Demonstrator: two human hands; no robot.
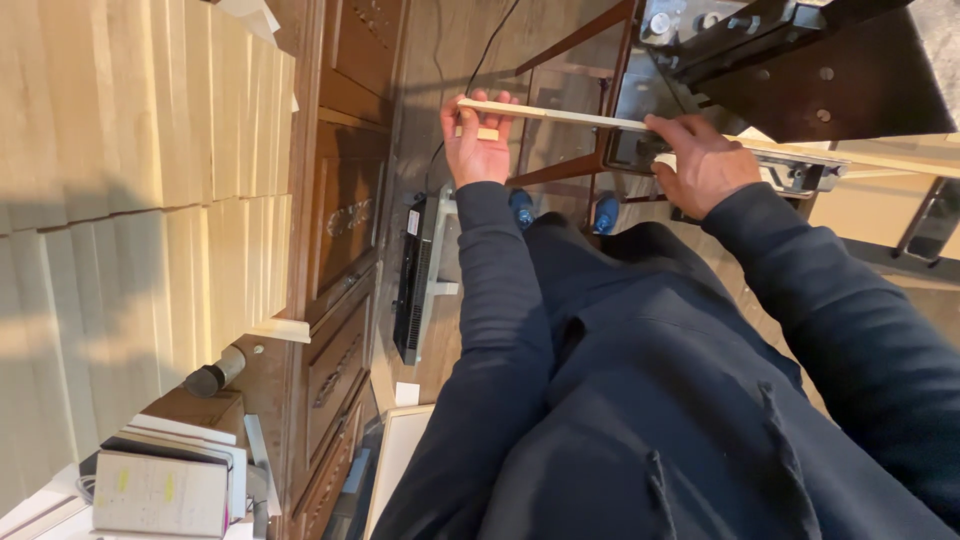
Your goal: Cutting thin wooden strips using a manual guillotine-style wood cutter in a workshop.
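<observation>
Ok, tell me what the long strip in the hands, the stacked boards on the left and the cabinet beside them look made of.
Long strip: pale bare wood, matte, unfinished by the look. Left hand holds its end; right hand rests on it. Stacked boards: similar light raw wood, faint grain. Cabinet: dark brown wood, carved panels, likely stained with slight sheen.

Looks like a woodworking shop, maybe a small one set up in a home. Stacks of cut pale wood boards point(130, 170) fill the left side, w/ a heavy black metal machine point(790, 50) on a dark red frame point(600, 90) at top. Dark carved wood cabinet point(340, 300) w/ drawers, wood plank floor point(450, 80), a cord across it, notebooks point(165, 480) piled bottom left.
</observation>
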